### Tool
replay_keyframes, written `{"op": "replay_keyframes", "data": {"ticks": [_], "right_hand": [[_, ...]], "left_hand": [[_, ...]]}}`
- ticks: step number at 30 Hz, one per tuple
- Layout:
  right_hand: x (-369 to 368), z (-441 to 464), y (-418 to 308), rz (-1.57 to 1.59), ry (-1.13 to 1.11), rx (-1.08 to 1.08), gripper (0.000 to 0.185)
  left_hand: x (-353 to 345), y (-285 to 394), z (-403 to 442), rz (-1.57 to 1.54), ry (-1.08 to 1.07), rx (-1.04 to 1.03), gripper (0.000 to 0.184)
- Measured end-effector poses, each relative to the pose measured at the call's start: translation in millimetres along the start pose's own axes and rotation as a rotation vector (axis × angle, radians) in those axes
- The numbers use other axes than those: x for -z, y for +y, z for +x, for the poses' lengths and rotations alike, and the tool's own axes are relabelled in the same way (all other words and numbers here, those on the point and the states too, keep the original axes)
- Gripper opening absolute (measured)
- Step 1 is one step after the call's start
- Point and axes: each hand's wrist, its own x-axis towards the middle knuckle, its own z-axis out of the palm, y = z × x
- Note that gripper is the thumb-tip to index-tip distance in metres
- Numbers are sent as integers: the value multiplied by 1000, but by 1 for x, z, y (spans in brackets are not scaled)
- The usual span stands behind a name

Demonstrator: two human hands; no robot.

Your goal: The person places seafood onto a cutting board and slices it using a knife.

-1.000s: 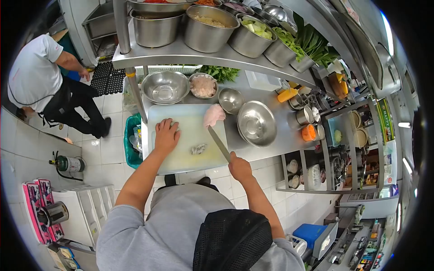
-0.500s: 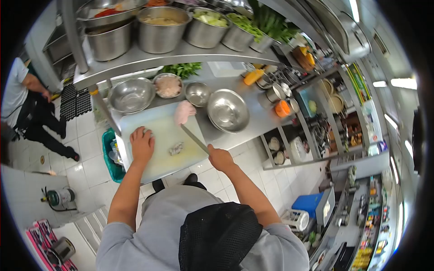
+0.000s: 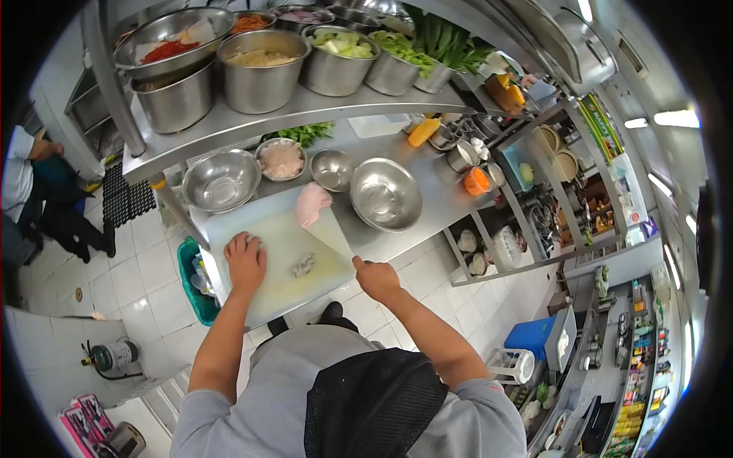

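A white cutting board (image 3: 267, 294) lies on the steel counter. On its far right edge rests a piece of pale pink raw meat, perhaps chicken (image 3: 313, 204). My right hand (image 3: 376, 279) grips a knife (image 3: 336, 246) by the handle at the board's right edge; its thin blade, faint against the board, points toward the meat. My left hand (image 3: 246, 262) lies on the left part of the board, fingers slightly apart and bent at the tips. Whether anything small is under those fingertips is hidden. Between the hands sits a small heap of greyish scraps (image 3: 303, 265).
Behind the board stand a wide steel bowl (image 3: 221, 180), a bowl of pink meat (image 3: 281, 159), a small bowl (image 3: 331, 169) and a large bowl (image 3: 385, 194). Vegetable pots line the overhead shelf (image 3: 305, 114). A green bin (image 3: 197, 294) is at left, near a person (image 3: 57, 191).
The knife blade has turned from showing its grey flat to looking thin and pale. My left hand stays on the board. The view has shifted slightly, and the person at left has changed posture.
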Motion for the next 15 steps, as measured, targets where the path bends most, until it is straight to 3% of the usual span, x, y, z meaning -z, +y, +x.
{"op": "replay_keyframes", "data": {"ticks": [7,11,15], "right_hand": [[-6,43,-14,3,208,108,28],[-9,63,-29,97,313,215,30],[-7,67,-28,169,305,276,33]], "left_hand": [[7,3,0,-79,-3,41,41],[6,-1,-1,-180,118,75,43],[6,-4,0,-190,122,91,44]]}}
